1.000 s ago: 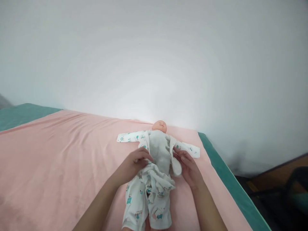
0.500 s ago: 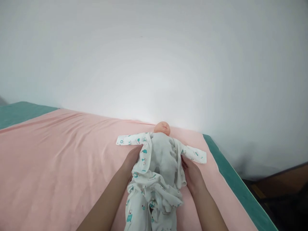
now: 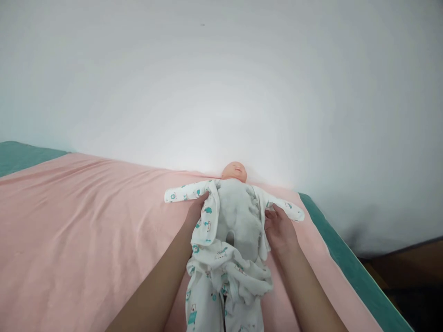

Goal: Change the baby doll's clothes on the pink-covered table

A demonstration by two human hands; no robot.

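Note:
A baby doll (image 3: 238, 216) with a pinkish head and a pale grey cloth body lies on its back. It wears an open white jacket (image 3: 206, 223) with teal prints, its sleeves spread to both sides. Matching trousers (image 3: 204, 299) cover the legs, bunched at the waist. My left hand (image 3: 197, 210) grips the doll under the left-side sleeve, thumb on the jacket front and fingers hidden behind. On the other side, my right hand (image 3: 280, 228) is curled at the armpit, its thumb against the right-side sleeve (image 3: 287, 207).
A pink sheet (image 3: 86, 240) with wrinkles lies beneath the doll. Teal bedding (image 3: 356, 263) shows along the right edge and at the far left. A pale wall (image 3: 221, 92) rises behind the doll's head. Brown furniture (image 3: 411, 267) stands at the lower right.
Both hands have moved up the doll's sides to the armpits. My right thumb has come onto the sleeve. The doll sits slightly higher in view, and the right-side sleeve has shifted upward.

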